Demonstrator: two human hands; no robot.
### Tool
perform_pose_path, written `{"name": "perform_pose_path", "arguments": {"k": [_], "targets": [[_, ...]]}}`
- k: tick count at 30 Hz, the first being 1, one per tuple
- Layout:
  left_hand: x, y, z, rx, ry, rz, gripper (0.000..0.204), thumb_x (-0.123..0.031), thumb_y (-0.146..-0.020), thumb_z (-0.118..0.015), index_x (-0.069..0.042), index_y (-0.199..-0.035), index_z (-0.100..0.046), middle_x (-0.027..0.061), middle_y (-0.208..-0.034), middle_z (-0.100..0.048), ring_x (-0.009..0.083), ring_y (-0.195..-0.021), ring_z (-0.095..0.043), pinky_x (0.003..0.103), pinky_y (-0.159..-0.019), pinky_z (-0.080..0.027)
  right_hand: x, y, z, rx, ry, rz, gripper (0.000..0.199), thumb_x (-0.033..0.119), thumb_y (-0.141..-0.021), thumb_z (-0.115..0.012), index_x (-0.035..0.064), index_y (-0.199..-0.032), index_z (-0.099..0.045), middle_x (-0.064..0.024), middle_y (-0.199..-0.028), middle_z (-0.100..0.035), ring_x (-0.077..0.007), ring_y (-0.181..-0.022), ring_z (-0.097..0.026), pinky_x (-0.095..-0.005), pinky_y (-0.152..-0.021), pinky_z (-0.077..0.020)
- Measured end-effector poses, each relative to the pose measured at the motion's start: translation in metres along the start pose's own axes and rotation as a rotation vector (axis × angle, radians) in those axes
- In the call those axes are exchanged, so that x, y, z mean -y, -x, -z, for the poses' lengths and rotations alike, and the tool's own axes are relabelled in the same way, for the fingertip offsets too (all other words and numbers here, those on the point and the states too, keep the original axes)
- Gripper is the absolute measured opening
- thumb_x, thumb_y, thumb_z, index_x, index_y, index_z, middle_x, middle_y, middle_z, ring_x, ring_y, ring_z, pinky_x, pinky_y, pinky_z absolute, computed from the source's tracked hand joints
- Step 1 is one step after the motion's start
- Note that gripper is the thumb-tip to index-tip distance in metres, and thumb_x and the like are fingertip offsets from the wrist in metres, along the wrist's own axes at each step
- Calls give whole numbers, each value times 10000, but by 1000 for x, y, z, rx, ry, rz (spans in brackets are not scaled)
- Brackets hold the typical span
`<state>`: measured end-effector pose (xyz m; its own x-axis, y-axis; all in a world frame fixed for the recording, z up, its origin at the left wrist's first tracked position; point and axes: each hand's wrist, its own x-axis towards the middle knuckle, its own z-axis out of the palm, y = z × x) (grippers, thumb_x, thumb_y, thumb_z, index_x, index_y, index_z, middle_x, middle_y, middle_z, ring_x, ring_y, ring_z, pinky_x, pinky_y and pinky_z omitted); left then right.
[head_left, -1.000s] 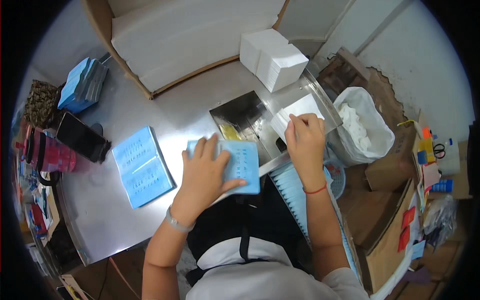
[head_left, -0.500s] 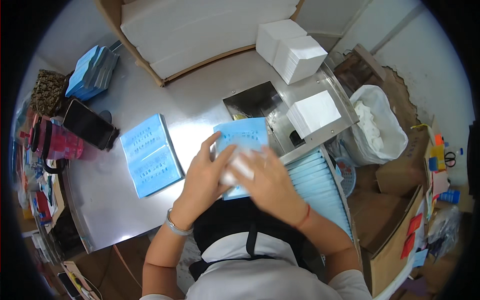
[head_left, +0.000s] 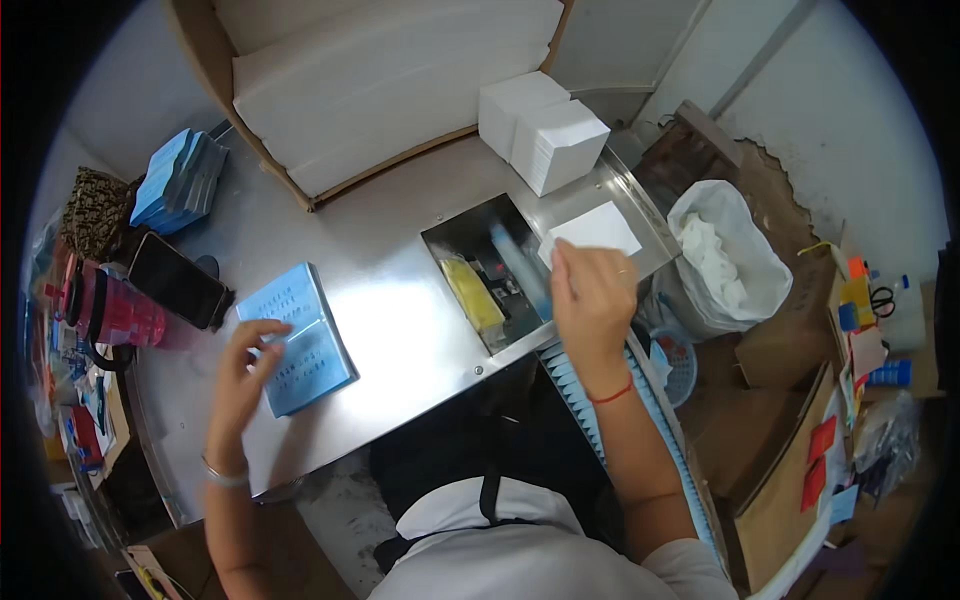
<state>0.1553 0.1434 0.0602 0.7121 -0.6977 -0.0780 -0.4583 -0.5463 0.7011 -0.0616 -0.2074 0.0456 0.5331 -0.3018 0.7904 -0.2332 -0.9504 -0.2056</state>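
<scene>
On the metal table at left lies a stack of flat blue packets [head_left: 312,372] with clear film. My left hand [head_left: 240,375] hovers at its left edge, fingers bent but apart, holding nothing. My right hand [head_left: 597,305] is at the near side of a low stack of white paper squares [head_left: 603,228]. Its fingers are curled together with the thumb by the paper's edge; their tips are partly hidden. A blurred blue packet [head_left: 520,268] stands on edge in the rectangular table opening [head_left: 470,230], beside a yellow piece [head_left: 472,296].
Taller white paper stacks [head_left: 560,140] stand behind, next to a large carton of white paper [head_left: 390,90]. Blue packets fill a box [head_left: 572,395] below the table edge. A white-lined bin [head_left: 725,260] stands right; a phone [head_left: 178,280] and pink jug [head_left: 125,310] stand left.
My hands have parted, the left toward the blue stack, the right to the white paper. The blue packet between them has left my hands; a blurred blue packet now shows in the opening.
</scene>
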Motion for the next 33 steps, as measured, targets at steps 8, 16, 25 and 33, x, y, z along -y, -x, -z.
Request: {"name": "perform_pose_path", "arguments": {"k": [8, 16, 25, 33], "targets": [[-10, 12, -58, -357, -427, -113, 560, -211, -916, -653, -158, -1442, -469, 179, -1409, -467, 380, -1308, -412, 497, -1101, -285, -25, 17, -9, 134, 61, -126, 211, 84, -829, -701, -12, -1017, -709, -98, -987, -612, -306, -927, -571, -498, -968, -433], [-4, 15, -51, -292, -561, 112, 188, -170, -875, -694, -74, -950, -551, 149, -1076, -516, 330, -1094, -480, 494, -922, -360, -24, 12, -8, 139, -55, -176, 193, 39, -822, -672, -1, -1005, -718, -98, -969, -614, -310, -928, -582, -500, -975, -446], [-106, -9, -184, -178, -159, -393, 290, -141, -798, -731, -37, -1028, -590, 257, -1410, -461, 484, -1360, -369, 576, -1112, -266, -33, -4, 23, 170, -94, -140, 355, -17, -755, -660, 7, -1107, -689, -133, -1112, -633, -343, -1069, -565, -407, -953, -460], [-75, -1, -155, -134, -525, -415, 559, -181, -675, -785, -80, -1198, -616, 184, -1408, -462, 393, -1225, -451, 490, -1021, -329, 53, 53, -6, 572, -419, 336, 303, 114, -836, -579, 113, -1114, -699, -108, -1100, -640, -291, -1123, -582, -581, -1083, -335]]}}
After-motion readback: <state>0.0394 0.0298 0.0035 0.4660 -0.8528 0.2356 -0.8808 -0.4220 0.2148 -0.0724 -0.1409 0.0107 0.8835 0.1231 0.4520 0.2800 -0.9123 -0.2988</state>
